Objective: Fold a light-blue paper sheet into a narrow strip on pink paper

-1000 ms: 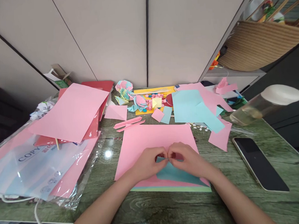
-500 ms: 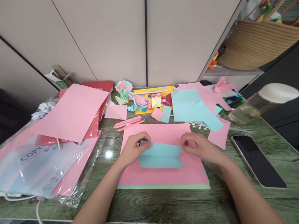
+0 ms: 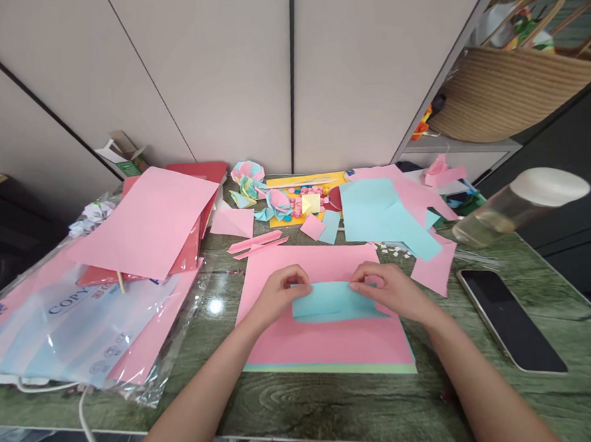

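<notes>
A small light blue paper [image 3: 333, 301], folded over into a strip, lies on a pink sheet [image 3: 327, 332] that tops a thin stack in front of me. My left hand [image 3: 278, 293] pinches the strip's upper left corner, fingers curled. My right hand [image 3: 388, 288] pinches its upper right corner the same way. Both hands rest on the pink sheet.
The green table [image 3: 337, 412] holds a black phone [image 3: 510, 319] at right, a clear bottle [image 3: 519, 207] with a white lid, blue and pink offcuts [image 3: 390, 215], folded paper flowers [image 3: 269, 199] at the back, and pink sheets [image 3: 145, 220] on a plastic paper pack [image 3: 72, 328] at left.
The blue paper went from a triangle under my joined hands to an opened piece, and now it is folded into a narrower strip. My hands spread apart to its two upper corners.
</notes>
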The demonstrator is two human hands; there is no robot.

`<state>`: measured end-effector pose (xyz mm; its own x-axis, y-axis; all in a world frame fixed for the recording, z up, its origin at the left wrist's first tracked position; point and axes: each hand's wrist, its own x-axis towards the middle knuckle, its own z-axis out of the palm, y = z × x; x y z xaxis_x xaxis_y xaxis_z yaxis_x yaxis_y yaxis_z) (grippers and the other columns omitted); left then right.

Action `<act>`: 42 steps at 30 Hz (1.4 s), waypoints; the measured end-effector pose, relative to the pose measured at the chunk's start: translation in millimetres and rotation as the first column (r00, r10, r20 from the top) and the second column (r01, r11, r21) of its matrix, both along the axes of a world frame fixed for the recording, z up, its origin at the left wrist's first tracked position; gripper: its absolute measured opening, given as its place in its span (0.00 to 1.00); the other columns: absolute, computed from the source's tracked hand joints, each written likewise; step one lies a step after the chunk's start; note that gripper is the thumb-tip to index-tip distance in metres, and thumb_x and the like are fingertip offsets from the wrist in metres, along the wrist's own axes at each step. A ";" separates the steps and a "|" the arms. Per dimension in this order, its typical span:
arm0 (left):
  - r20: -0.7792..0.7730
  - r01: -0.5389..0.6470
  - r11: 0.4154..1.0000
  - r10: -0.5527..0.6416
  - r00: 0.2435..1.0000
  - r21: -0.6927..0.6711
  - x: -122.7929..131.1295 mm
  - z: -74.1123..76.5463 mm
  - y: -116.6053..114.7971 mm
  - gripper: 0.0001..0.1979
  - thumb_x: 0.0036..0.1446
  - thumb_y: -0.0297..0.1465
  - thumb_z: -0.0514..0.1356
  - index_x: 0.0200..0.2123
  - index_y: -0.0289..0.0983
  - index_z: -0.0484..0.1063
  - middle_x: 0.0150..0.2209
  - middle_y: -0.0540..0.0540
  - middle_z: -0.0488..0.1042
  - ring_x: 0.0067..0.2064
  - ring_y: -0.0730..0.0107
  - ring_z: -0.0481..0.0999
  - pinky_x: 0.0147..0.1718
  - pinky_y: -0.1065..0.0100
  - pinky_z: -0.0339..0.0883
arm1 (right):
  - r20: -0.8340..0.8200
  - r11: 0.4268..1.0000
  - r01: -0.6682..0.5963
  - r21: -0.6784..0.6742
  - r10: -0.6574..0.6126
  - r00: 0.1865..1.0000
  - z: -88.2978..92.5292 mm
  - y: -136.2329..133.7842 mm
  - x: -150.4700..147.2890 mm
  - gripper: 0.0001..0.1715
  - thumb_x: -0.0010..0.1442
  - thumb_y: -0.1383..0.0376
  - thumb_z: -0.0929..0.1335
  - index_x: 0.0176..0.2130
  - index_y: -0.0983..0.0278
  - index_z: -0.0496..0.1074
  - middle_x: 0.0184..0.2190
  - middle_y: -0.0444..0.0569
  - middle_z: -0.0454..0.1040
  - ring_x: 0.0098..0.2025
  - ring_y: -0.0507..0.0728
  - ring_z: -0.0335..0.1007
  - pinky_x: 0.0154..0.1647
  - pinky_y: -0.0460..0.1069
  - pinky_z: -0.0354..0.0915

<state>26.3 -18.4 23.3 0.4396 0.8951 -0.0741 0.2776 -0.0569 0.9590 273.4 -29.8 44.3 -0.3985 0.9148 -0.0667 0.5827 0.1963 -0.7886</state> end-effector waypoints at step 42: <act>-0.069 0.023 0.999 -0.020 0.997 0.043 -3.7 14.0 -3.4 0.08 0.55 0.36 0.57 0.34 0.38 0.70 0.35 0.48 0.74 0.37 0.68 0.72 0.37 0.69 0.64 | -0.080 0.998 -0.028 -0.049 0.024 0.997 -0.5 -0.5 1.9 0.12 0.57 0.57 0.66 0.28 0.62 0.72 0.29 0.45 0.73 0.33 0.54 0.67 0.35 0.49 0.60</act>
<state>22.6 -21.9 37.3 0.4541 0.8885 -0.0658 0.3404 -0.1048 0.9344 275.3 -30.3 43.8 -0.4283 0.9001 -0.0798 0.5132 0.1696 -0.8413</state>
